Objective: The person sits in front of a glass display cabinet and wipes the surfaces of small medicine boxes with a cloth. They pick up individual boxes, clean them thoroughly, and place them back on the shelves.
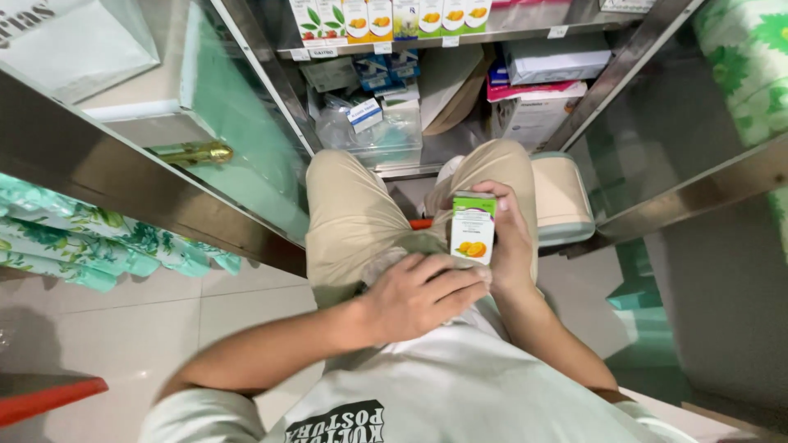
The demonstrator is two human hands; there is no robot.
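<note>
We are holding a small white and green carton [474,229] with orange fruit printed on it upright over our lap. Our right hand [510,238] is closing around its far side, fingers clamped on it, while our left hand [423,295] is resting flat at its near bottom edge, fingers together, gripping nothing. We judge we are mid-handling, steadying the carton. Farther off, shelves [427,41] are carrying similar cartons [394,16].

Metal shelf [427,38] with a row of small boxes [392,18]; below, more boxes [542,90] and plastic bags [369,123].
</note>
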